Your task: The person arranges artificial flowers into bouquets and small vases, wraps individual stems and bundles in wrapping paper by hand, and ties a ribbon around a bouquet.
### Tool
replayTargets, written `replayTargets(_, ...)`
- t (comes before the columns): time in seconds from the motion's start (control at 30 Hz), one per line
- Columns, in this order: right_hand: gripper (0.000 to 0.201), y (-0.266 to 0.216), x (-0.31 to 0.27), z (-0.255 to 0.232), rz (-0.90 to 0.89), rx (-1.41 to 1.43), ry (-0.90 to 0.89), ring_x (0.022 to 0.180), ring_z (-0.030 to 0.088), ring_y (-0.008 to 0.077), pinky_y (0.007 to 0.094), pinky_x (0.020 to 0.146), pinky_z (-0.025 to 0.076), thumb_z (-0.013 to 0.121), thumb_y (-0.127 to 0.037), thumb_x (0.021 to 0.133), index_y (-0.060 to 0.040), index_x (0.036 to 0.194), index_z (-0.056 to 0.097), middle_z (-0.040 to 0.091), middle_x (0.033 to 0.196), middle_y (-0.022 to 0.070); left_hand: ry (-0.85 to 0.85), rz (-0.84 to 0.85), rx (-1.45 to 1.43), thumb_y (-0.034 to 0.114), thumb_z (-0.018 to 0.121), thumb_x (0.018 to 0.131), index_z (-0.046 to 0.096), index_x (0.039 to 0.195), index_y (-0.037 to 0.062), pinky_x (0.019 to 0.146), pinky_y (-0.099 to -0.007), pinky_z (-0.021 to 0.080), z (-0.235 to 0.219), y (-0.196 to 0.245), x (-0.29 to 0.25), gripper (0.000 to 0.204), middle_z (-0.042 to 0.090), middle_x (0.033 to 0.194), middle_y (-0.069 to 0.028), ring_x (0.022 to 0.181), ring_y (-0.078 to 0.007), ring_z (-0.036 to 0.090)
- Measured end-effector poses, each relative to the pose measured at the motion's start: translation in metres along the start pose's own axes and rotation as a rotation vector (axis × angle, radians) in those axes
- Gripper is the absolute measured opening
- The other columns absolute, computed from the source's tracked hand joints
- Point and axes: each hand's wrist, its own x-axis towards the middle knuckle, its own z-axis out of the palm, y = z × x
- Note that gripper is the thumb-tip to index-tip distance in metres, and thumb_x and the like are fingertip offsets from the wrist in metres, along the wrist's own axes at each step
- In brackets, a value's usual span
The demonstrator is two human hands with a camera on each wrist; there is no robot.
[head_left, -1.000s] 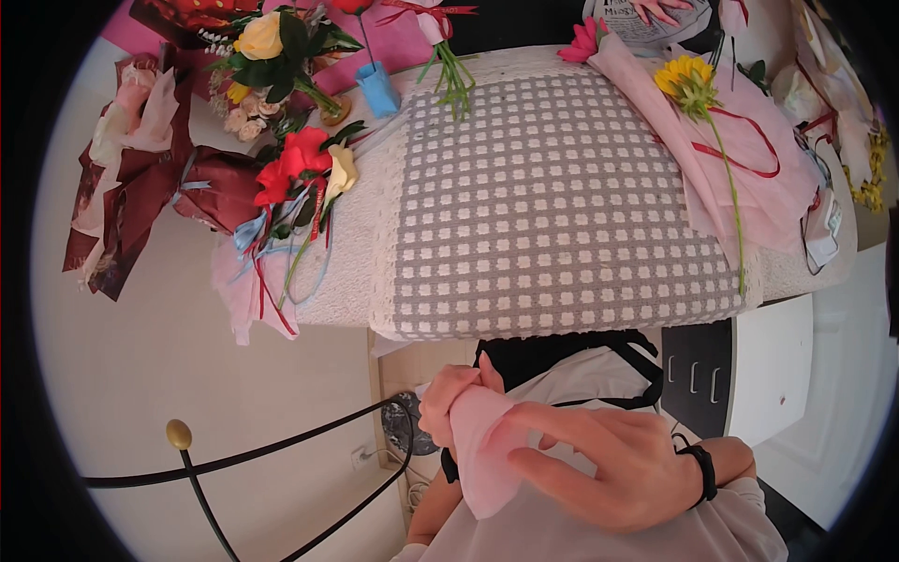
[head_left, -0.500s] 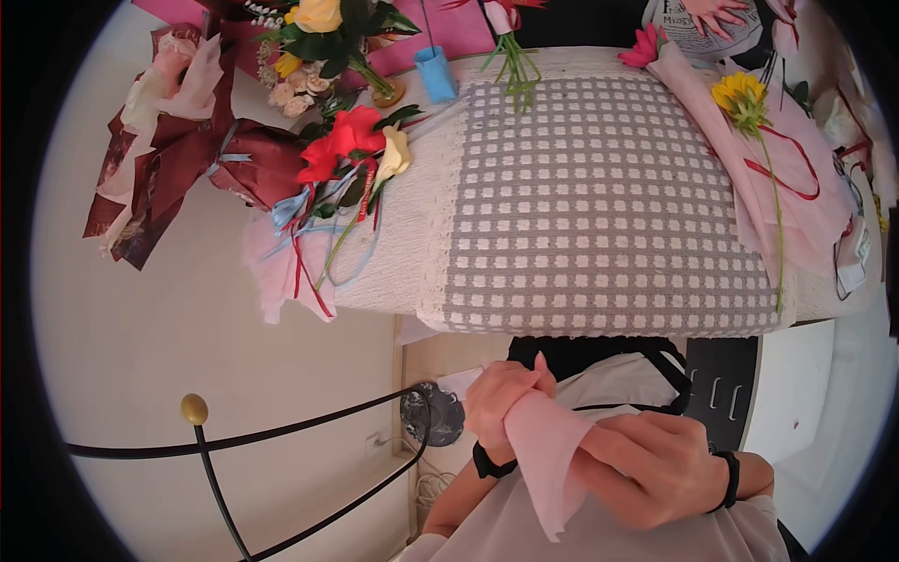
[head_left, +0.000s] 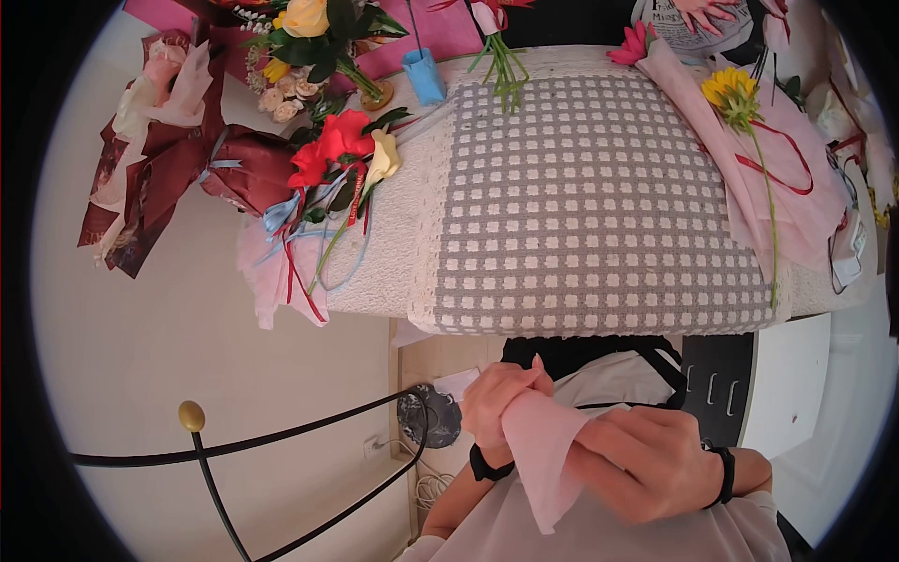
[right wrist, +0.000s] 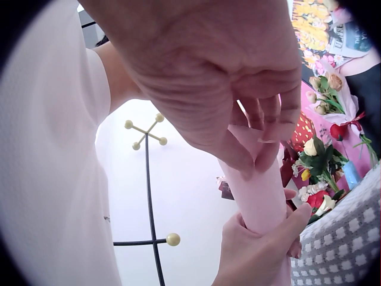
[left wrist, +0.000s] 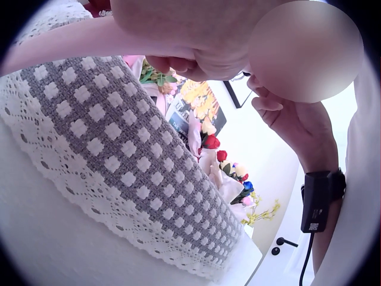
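Note:
Pale pink wrapping paper (head_left: 543,440), rolled into a tube, is held between both hands below the table edge. My left hand (head_left: 501,403) wraps round its lower part, as the right wrist view shows, with the thumb across the paper (right wrist: 262,196). At the tube's upper end my right hand (head_left: 646,464) pinches the paper between thumb and fingertips, the hand arching over it. In the left wrist view the right forearm wears a black wrist device (left wrist: 318,202), and the paper is hidden there.
A checked cloth (head_left: 599,206) covers the table in front. At its left lie red flowers (head_left: 342,145) and a maroon-wrapped bouquet (head_left: 248,173); a sunflower (head_left: 732,94) rests on pink paper at the right. A black metal rail (head_left: 281,436) with a yellow knob stands at the left.
My right hand's fingers, earlier spread apart beside the paper, have come together and now pinch its edge. The left hand keeps its grip. The head view has shifted slightly.

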Motion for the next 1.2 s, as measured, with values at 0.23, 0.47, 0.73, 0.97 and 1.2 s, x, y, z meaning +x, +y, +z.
replayTargets(0.23,0.027,0.005,-0.002,0.002,0.022,0.004,0.012,0.058,0.06,0.0162,0.0275,0.043,0.045,0.077,-0.007,0.058,0.0008,0.082,0.068,0.066,0.09,0.0101,-0.05,-0.009,-0.056,-0.016,0.082,0.068,0.069,0.106,-0.0063,0.052,-0.0308,0.052,-0.002,0.003,0.004,0.042,0.066,0.069,-0.0117,0.058,-0.0234,0.065)
replayTargets(0.47,0.033,0.006,-0.001,-0.005,0.084,0.039,-0.1,0.071,0.067,0.0124,0.0261,0.055,0.053,0.073,-0.01,0.068,-0.0006,0.099,0.068,0.068,0.098,0.0049,-0.048,0.014,-0.051,-0.016,0.081,0.068,0.069,0.105,-0.0078,0.051,-0.0307,0.049,0.001,0.002,0.007,0.04,0.064,0.068,-0.0108,0.055,-0.0219,0.062)
replayTargets(0.73,0.043,0.007,0.001,-0.007,0.05,0.122,-0.123,0.076,0.068,0.0142,0.0263,0.056,0.055,0.074,-0.009,0.07,0.0018,0.111,0.068,0.068,0.101,0.0051,-0.041,-0.008,-0.022,-0.018,0.079,0.071,0.069,0.106,-0.006,0.049,-0.0291,0.047,0.002,0.0,0.003,0.039,0.064,0.069,-0.01,0.053,-0.0212,0.06)
replayTargets(0.97,0.044,0.012,0.006,-0.015,-0.003,0.147,-0.322,0.077,0.066,0.016,0.0284,0.053,0.054,0.072,-0.01,0.072,0.004,0.114,0.069,0.061,0.099,0.0049,-0.1,-0.013,-0.028,-0.016,0.079,0.074,0.069,0.104,-0.0035,0.048,-0.0298,0.046,0.001,0.0,0.009,0.034,0.064,0.068,-0.0092,0.051,-0.0203,0.059)
replayTargets(1.2,0.021,0.017,0.006,-0.023,-0.007,0.188,-0.481,0.07,0.069,0.0197,0.031,0.05,0.053,0.067,-0.008,0.077,0.0,0.096,0.062,0.062,0.088,0.008,-0.267,-0.027,-0.118,-0.013,0.082,0.072,0.072,0.096,-0.0002,0.046,-0.0305,0.041,0.001,0.008,0.017,0.029,0.058,0.062,-0.0062,0.049,-0.0194,0.055)
